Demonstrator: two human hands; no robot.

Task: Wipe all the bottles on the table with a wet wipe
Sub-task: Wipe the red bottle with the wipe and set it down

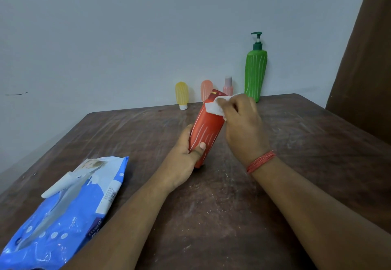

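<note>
The red bottle [206, 130] sits mid-surface, tipped away with its base down, so the upper end is easy to reach. The left hand [184, 159] has its grip curled round the lower body to steady it, while the right hand [243, 125] pinches the wet wipe [215, 108] against the top. The green pump bottle [255, 73], yellow [181, 93], peach [206, 88] and pink [228, 86] ones wait along the wall, with the wipes pack [63, 210] handy at the left.

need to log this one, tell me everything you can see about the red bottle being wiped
The red plastic-looking bottle with thin white vertical stripes is tall and leans away from the person, its base low over the brown wooden table; whether it touches is unclear. A yellow mark shows near its top. The left hand grips its lower part, thumb across the front. The right hand presses a white wet wipe against its upper part.
</note>
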